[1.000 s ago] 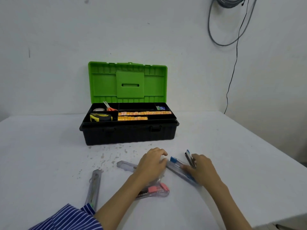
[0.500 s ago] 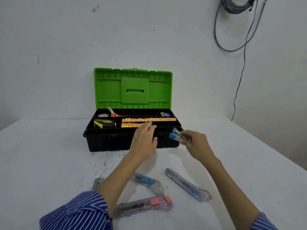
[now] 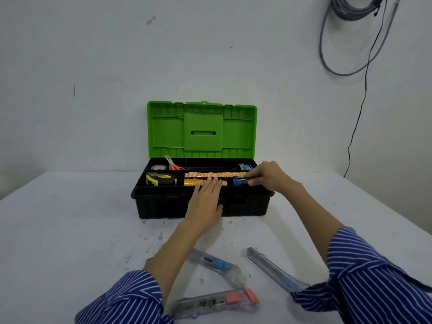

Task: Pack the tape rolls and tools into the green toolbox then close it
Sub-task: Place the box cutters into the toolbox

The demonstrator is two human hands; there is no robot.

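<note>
Green toolbox (image 3: 202, 127) (lid upright), open

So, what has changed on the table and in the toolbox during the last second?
The right hand lifted a blue-tipped cutter off the table and now lowers it into the toolbox tray. The left hand let go of the table cutters and lies flat over the front rim. Three cutters remain on the table; the lid stays open.
</note>
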